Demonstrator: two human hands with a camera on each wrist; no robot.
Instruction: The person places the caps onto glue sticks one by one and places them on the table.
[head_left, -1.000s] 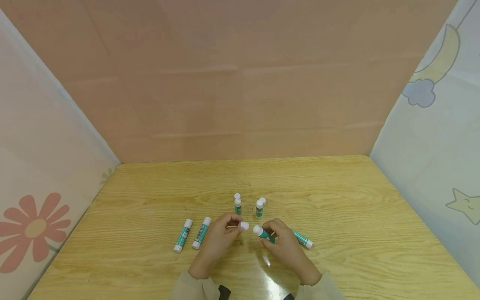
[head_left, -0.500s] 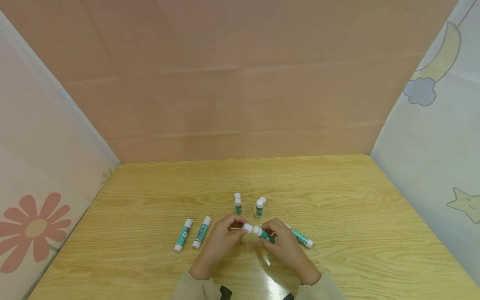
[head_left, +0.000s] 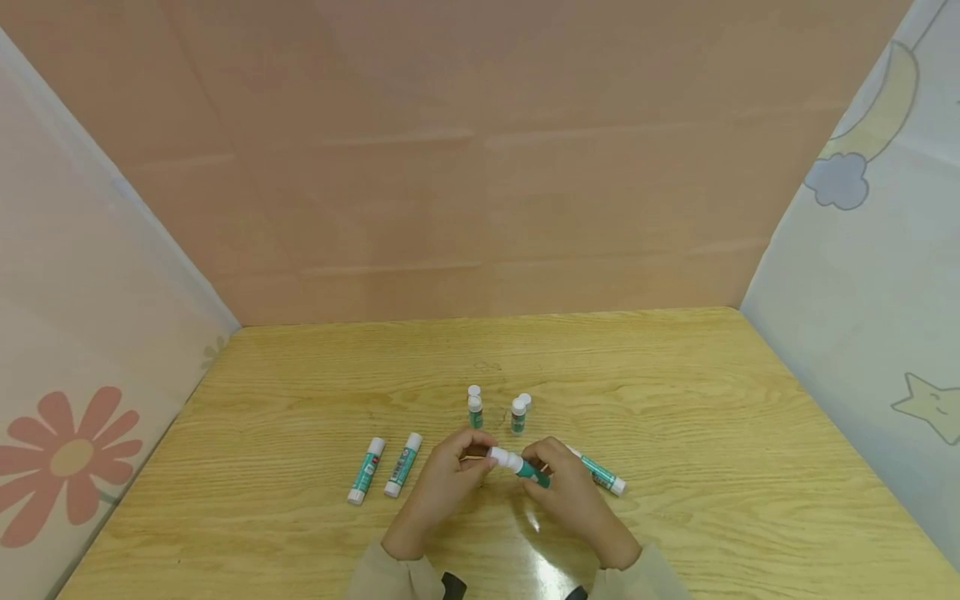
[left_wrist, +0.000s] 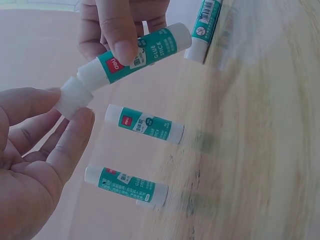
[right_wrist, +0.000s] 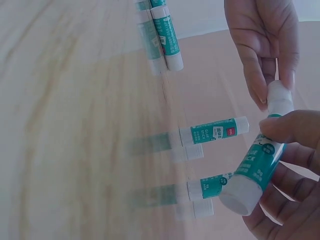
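My left hand (head_left: 446, 475) pinches a small white cap (left_wrist: 75, 98) between thumb and fingertips. In my right hand (head_left: 566, 487) is a green and white glue stick (left_wrist: 162, 47), gripped around its label and tilted. The cap touches the stick's white top end, slightly askew in the left wrist view; how far it sits on is unclear. Just beyond the hands, two glue sticks stand upright, one on the left (head_left: 476, 415) and one on the right (head_left: 518, 419). A loose white cap (head_left: 474, 390) and another white cap (head_left: 526, 400) stand behind them.
Two capped glue sticks lie side by side left of my left hand, an outer stick (head_left: 366, 472) and an inner stick (head_left: 404, 467). Another glue stick (head_left: 603, 477) lies right of my right hand, partly hidden. Walls enclose the wooden table (head_left: 300, 367) at the back and sides.
My left hand has moved the cap rightward, closing the gap until it meets the glue stick's end. My right hand stays nearly still. The other sticks have not moved.
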